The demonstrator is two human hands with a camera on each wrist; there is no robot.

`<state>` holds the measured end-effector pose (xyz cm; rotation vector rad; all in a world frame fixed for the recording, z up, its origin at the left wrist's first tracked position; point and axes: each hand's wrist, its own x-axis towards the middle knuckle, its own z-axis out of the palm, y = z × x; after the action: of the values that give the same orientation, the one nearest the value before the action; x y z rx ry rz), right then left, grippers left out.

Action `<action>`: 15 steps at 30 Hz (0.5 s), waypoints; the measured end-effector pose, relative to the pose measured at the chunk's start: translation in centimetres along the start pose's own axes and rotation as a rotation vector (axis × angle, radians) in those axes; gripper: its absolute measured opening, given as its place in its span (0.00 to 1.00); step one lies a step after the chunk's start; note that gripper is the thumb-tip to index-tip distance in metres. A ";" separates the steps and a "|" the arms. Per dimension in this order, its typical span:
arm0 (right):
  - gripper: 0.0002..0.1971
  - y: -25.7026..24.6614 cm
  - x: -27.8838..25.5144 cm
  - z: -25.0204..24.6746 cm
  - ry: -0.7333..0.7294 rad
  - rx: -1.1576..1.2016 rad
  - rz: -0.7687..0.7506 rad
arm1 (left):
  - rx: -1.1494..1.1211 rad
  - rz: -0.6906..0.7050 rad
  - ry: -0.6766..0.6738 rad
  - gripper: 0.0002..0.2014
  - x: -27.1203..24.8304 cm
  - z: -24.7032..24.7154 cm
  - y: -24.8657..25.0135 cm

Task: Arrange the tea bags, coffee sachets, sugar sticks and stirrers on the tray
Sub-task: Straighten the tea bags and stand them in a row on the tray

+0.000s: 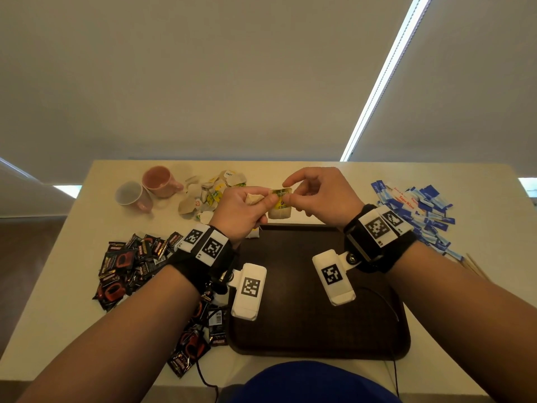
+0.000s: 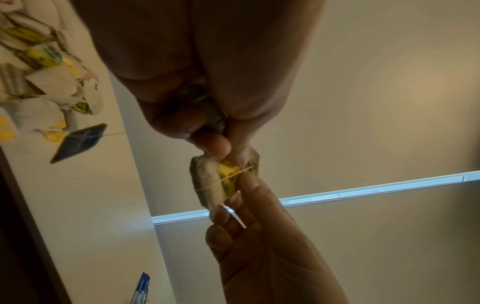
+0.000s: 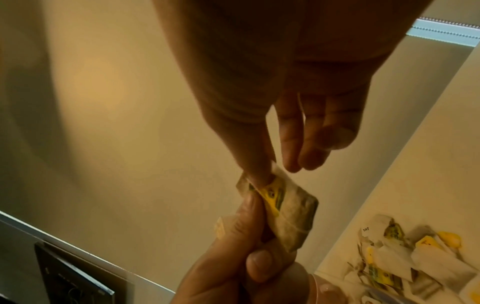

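**Q:** What surface fills the head view?

**A:** Cream table [image 1: 72,286] under a pale blind. Near centre sits a dark tray [image 1: 305,330]. Both hands meet above its far edge: left hand [image 1: 239,212] and right hand [image 1: 322,196] pinch one tea bag [image 1: 279,212]. Loose tea bags [image 1: 209,193] and two mugs [image 1: 148,187] lie far left, coffee sachets [image 1: 130,266] near left, sugar sticks [image 1: 418,210] and stirrers [image 1: 475,266] right.

**Q:** Left wrist view?

**A:** Curled left fingertips [image 2: 217,147] grip the bag's top; a string crosses its yellow tag [image 2: 227,174].

**Q:** Right wrist view?

**A:** Right thumb [image 3: 255,170] presses the tag; other fingers hang loose.
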<state>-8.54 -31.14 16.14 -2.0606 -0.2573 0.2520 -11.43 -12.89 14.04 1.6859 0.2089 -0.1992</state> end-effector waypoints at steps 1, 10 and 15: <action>0.08 0.0 0.1 -0.1 -0.003 -0.018 -0.015 | -0.005 -0.007 0.000 0.07 0.0 0.0 0.1; 0.06 -0.5 1.1 -0.5 -0.044 -0.096 -0.052 | 0.048 0.005 -0.041 0.05 0.0 0.1 0.0; 0.08 -0.7 1.3 0.0 -0.045 -0.052 -0.007 | 0.073 0.005 -0.033 0.08 0.2 0.0 -0.1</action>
<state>-7.39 -30.48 16.63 -2.1066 -0.3015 0.2902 -11.27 -12.90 13.91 1.7544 0.1744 -0.2337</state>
